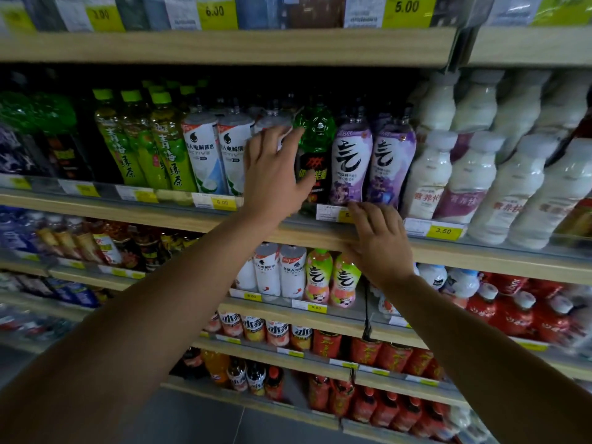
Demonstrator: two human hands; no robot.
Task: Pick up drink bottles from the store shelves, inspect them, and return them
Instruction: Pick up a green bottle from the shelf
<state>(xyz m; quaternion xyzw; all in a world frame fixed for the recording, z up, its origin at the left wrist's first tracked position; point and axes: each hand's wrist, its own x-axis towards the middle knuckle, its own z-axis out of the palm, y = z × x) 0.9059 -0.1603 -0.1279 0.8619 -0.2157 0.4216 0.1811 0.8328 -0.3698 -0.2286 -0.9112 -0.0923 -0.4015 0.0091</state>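
Left hand (272, 174) spread open against green bottle (315, 136); right hand (381, 241) flat on shelf edge (192, 216).

We see a green bottle (315, 149) with a black label bearing red and yellow marks. Right of it stand two purple bottles (350, 161) with bold black brush strokes on white. Farther right are milky white bottles (429, 177) with red lettering. Left, white-and-blue bottles (201, 152) and yellow-green tea bottles (166, 142). The shelf (480, 254) is pale wood, its tags (443, 231) yellow.
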